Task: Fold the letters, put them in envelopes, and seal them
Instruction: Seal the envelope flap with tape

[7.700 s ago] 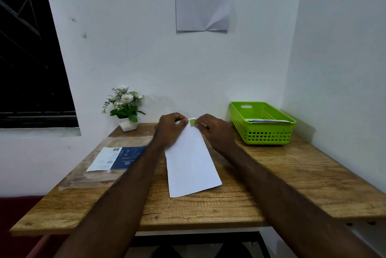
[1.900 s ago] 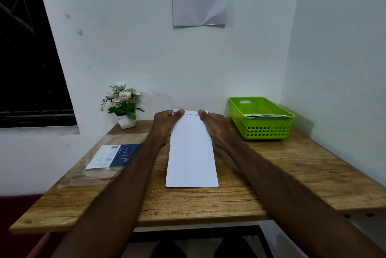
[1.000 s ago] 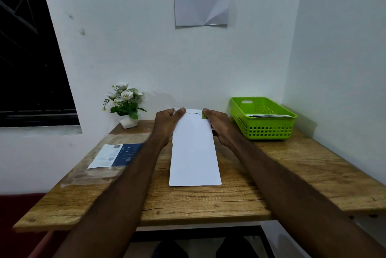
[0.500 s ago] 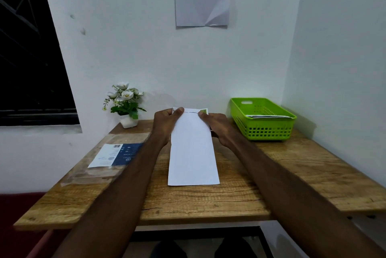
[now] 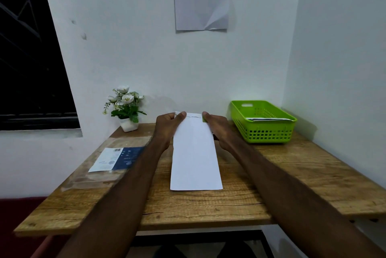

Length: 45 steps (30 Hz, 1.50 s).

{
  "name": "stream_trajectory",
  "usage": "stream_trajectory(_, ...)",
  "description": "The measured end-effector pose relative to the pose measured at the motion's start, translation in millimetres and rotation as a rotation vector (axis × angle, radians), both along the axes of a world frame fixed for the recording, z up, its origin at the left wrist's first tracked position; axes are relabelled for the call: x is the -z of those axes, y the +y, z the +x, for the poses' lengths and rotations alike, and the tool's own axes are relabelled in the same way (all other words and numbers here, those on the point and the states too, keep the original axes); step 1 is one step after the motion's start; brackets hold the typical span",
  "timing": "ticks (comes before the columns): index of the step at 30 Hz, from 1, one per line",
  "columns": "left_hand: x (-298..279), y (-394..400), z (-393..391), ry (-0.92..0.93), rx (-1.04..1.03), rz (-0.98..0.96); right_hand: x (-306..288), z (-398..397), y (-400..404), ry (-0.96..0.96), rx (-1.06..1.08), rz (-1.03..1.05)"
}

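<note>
A long white envelope [image 5: 195, 159] lies lengthwise on the wooden table [image 5: 292, 170], its far end raised toward the wall. My left hand [image 5: 167, 127] grips the far left corner, thumb on top. My right hand [image 5: 215, 127] grips the far right corner, thumb on top, beside a small green piece [image 5: 204, 119] at the envelope's far edge. A thin dark line runs across the far end between my thumbs.
A green plastic basket [image 5: 263, 132] with envelopes inside stands at the back right. A potted white flower [image 5: 125, 107] stands at the back left. A clear plastic packet with a blue and white label [image 5: 117, 158] lies on the left. Walls close the back and right.
The small green piece was pinched between both hands much earlier; now the envelope lies straight, held at both far corners. In the last second the hands barely moved.
</note>
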<state>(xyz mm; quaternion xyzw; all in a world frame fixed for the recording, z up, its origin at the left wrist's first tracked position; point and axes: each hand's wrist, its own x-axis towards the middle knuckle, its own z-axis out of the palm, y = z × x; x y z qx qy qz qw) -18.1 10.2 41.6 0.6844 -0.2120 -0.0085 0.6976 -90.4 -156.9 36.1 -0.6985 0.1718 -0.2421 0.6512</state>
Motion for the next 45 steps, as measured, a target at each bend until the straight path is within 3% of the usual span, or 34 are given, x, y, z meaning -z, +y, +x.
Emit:
stream_trajectory(5,1.9,-1.8,-0.5,-0.026,-0.004,0.014,-0.4,-0.5,0.3,-0.003,0.04,-0.016)
stream_trajectory(12,-0.7,2.0,2.9,0.014,-0.039,-0.044,1.5,-9.2,1.9,-0.016,-0.103,-0.04)
stream_trajectory(38,-4.0,4.4,-0.7,0.026,-0.058,-0.021,-2.2,-17.4,14.6,0.028,-0.091,-0.029)
stream_trajectory(45,-6.7,6.2,-1.2,0.062,-0.082,-0.028,-8.4,-45.5,14.8,0.252,-0.397,0.188)
